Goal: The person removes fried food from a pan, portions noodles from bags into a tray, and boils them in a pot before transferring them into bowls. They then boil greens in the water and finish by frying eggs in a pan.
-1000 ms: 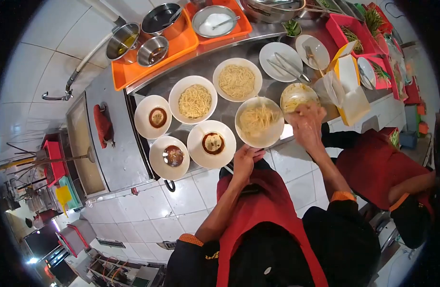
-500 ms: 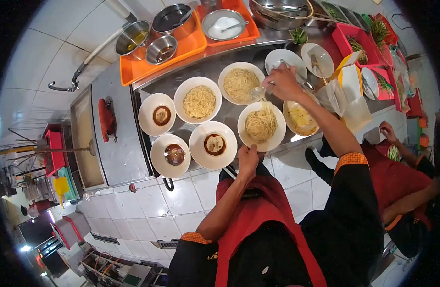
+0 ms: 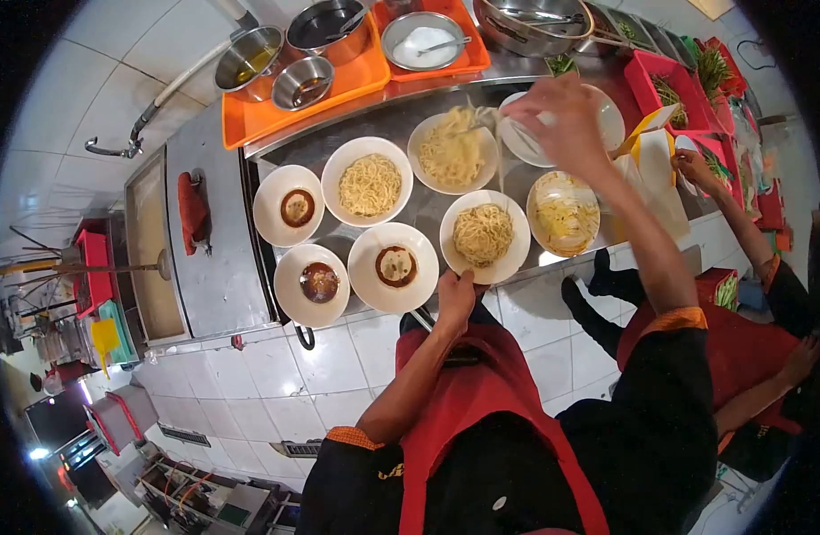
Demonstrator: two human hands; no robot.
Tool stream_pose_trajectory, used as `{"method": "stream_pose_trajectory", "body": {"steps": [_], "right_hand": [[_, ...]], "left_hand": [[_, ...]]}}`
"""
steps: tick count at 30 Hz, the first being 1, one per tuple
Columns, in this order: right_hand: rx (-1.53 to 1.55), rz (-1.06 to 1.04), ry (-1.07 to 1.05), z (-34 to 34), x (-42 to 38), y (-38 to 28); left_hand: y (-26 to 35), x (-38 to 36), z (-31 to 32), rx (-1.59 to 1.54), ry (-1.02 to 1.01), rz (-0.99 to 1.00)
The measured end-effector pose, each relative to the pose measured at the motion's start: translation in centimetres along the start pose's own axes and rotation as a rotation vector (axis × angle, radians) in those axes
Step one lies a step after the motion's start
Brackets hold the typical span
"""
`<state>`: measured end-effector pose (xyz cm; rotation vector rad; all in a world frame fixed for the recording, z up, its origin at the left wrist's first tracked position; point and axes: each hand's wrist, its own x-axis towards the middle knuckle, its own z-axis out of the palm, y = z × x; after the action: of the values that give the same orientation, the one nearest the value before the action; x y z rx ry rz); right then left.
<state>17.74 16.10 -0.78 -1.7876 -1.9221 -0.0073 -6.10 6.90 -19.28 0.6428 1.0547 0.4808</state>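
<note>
My left hand (image 3: 455, 299) is closed on the near rim of a white bowl of noodles (image 3: 483, 235). Up and to the right, my right hand (image 3: 561, 116) is raised, blurred, beside a metal utensil (image 3: 486, 118) with noodles on it. The utensil is over another noodle bowl (image 3: 451, 153), and a few strands hang from it. To the left stands a third bowl of noodles (image 3: 370, 185). Three white bowls hold dark sauce: one at the far left (image 3: 296, 209), one below it (image 3: 320, 282), and one nearer me (image 3: 395, 268).
Right of the noodle bowls is a bowl with yellowish contents (image 3: 563, 214). Orange trays (image 3: 240, 129) with metal bowls line the back. A co-worker's hand (image 3: 698, 169) reaches near a yellow carton (image 3: 657, 160) and pink baskets (image 3: 645, 67). A red cloth (image 3: 192, 212) lies at left.
My right hand has risen from the near noodle bowl, and the utensil is now over the one behind. The co-worker's hand has moved up to the counter. My left hand stays on the rim.
</note>
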Motion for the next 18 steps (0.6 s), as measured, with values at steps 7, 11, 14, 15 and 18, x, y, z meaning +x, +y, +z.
{"method": "stream_pose_trajectory", "body": {"steps": [7,11,14,15,18], "right_hand": [[-0.530,-0.140,0.212,0.8,-6.5,-1.3],[-0.424,-0.026,-0.176,7.4,-13.4,-0.5],[0.086,0.317,-0.405,8.4,-13.8,-0.1],[-0.110,0.221,-0.204,7.0,-13.1,-1.5],[0.099,0.218,-0.183,9.7,-15.0,-1.3]], "left_hand": [[-0.8,0.1,0.0,-0.031,0.025,0.020],[-0.2,-0.2,0.4,-0.029,0.015,0.057],[-0.9,0.4,0.1,-0.081,-0.017,0.090],[-0.7,0.3,0.1,-0.075,-0.022,0.090],[-0.4,-0.5,-0.1,-0.065,0.012,0.095]]}}
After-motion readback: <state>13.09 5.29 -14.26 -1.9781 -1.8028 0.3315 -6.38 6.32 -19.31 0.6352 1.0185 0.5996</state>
